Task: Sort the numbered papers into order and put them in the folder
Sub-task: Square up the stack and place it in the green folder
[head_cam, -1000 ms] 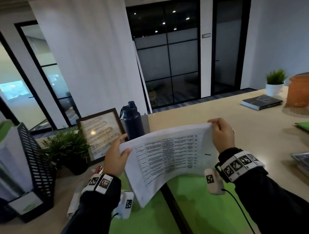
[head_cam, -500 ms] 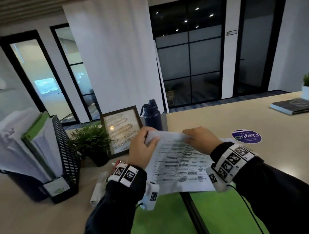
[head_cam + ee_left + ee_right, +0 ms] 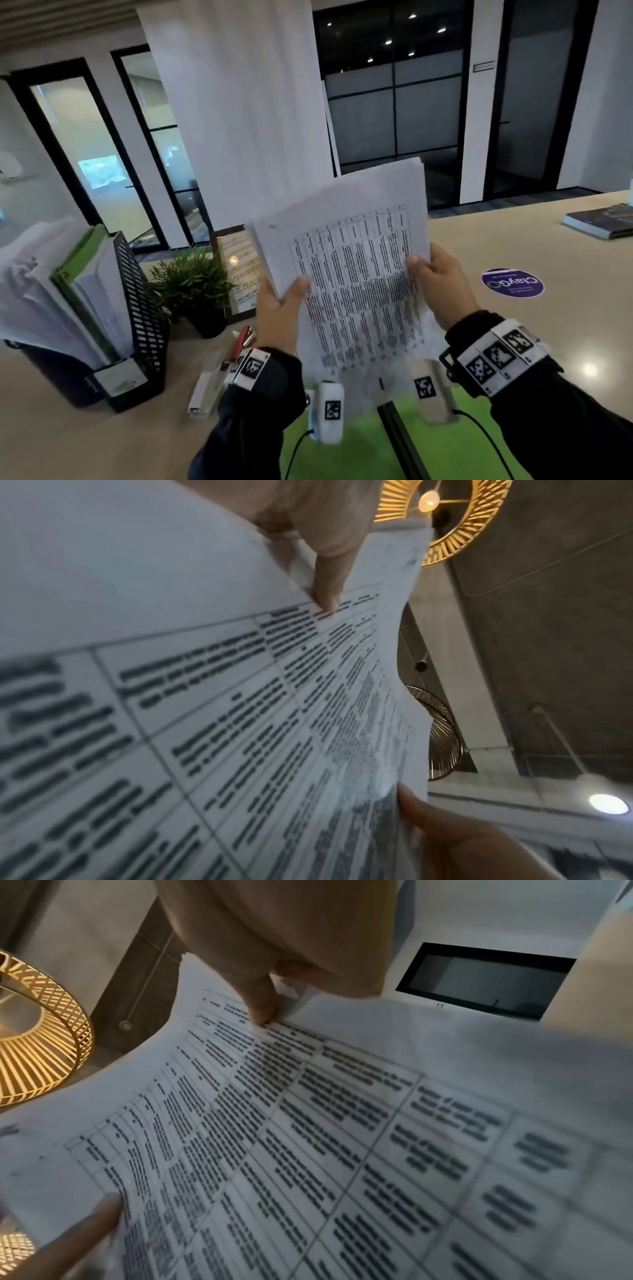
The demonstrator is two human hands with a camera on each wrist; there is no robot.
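Papers: a stack of printed papers with a table of small text, held up in the air above the desk, tilted with the top edge toward 1 o'clock; several sheet edges show at the top corner.
Left hand: the left hand grasps the stack at its lower left edge, about 8 o'clock of the sheets, thumb on the printed side; in the left wrist view the thumb presses on the top sheet.
Right hand: the right hand grasps the right edge, at 3 o'clock of the stack, thumb on the front and the other fingers behind.
Folder: a green folder lies open on the desk under the papers, at 6 o'clock, with a dark spine in the middle.
Desk: a light wooden desk.
Left side: at 9 o'clock a black mesh file holder full of documents, a small potted plant and a framed picture just behind the papers.
Right side: at 3 o'clock a round purple sticker; farther, at 2 o'clock, a dark book.
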